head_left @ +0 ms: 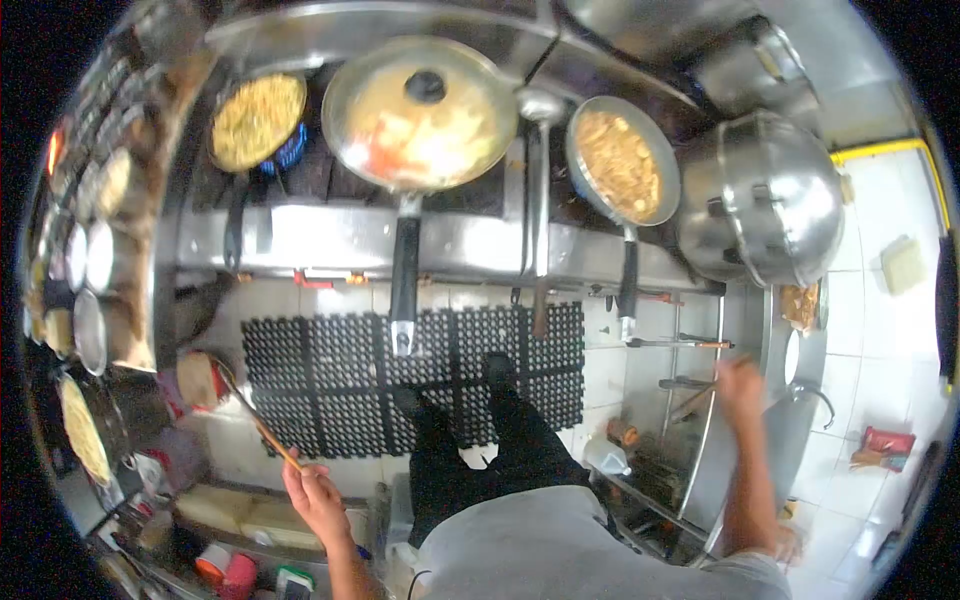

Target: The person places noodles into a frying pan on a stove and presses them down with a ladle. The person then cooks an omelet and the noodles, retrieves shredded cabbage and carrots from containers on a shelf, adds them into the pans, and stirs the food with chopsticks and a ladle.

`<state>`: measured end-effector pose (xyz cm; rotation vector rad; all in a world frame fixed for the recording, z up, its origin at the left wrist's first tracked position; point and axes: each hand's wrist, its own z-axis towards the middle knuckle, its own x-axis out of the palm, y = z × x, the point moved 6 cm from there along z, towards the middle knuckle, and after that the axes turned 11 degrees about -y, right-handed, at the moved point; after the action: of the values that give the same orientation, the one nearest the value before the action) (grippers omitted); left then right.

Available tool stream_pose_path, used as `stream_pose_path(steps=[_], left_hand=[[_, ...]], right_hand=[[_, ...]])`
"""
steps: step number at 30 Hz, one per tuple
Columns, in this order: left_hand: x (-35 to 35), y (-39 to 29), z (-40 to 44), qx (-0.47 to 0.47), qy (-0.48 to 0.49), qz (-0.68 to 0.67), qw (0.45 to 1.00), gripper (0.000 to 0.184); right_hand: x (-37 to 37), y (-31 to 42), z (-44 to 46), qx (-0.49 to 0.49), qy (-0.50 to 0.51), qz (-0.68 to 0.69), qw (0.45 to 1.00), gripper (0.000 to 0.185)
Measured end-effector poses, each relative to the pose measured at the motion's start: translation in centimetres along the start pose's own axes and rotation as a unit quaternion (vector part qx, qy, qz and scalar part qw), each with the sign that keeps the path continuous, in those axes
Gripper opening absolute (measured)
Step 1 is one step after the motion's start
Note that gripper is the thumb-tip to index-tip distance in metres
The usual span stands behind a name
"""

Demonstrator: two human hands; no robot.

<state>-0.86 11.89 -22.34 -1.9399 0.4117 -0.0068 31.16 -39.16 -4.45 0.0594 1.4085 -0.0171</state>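
My left hand [317, 500] is closed around the thin wooden handle of a long utensil [262, 428]. The utensil slants up and left, and its far end lies over a pale round thing with a red edge [200, 381]; I cannot make out its head. On the other side, my right hand [740, 392] is raised beside the metal counter and smeared by motion, so its fingers are unclear. A brownish bar [692, 404] lies close to it; whether the hand touches it I cannot tell.
On the stove stand a lidded pan [345, 125], a pan of yellowish food [258, 122] over blue flame, and a pan of brown pieces [617, 165]. A ladle [541, 215] lies between. Large metal bowls [762, 200] stand right. A black mat [330, 380] covers the floor.
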Motion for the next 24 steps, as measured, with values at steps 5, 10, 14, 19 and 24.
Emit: stream_pose_path(steps=[5,10,14,19,24], left_hand=[[9.2,-9.0,-4.7,0.102,0.132,-0.015,0.986,0.037],[16.5,-13.0,-12.4,0.142,0.180,0.030,0.973,0.036],[19.2,-10.6,-16.3,0.118,0.178,0.082,0.974,0.034],[20.8,-8.3,-18.7,0.114,0.172,0.124,0.971,0.033],[21.9,-9.4,-17.1,0.272,0.187,0.177,0.927,0.035]], right_hand=[[-10.5,6.8,8.9,-0.002,-0.110,0.406,0.907,0.026],[2.5,8.8,21.4,-0.024,-0.040,0.394,0.918,0.028],[12.1,11.4,26.7,-0.053,0.078,0.432,0.897,0.020],[12.2,9.4,31.7,-0.094,-0.007,0.356,0.930,0.017],[12.8,10.9,29.0,-0.160,-0.016,0.430,0.888,0.018]])
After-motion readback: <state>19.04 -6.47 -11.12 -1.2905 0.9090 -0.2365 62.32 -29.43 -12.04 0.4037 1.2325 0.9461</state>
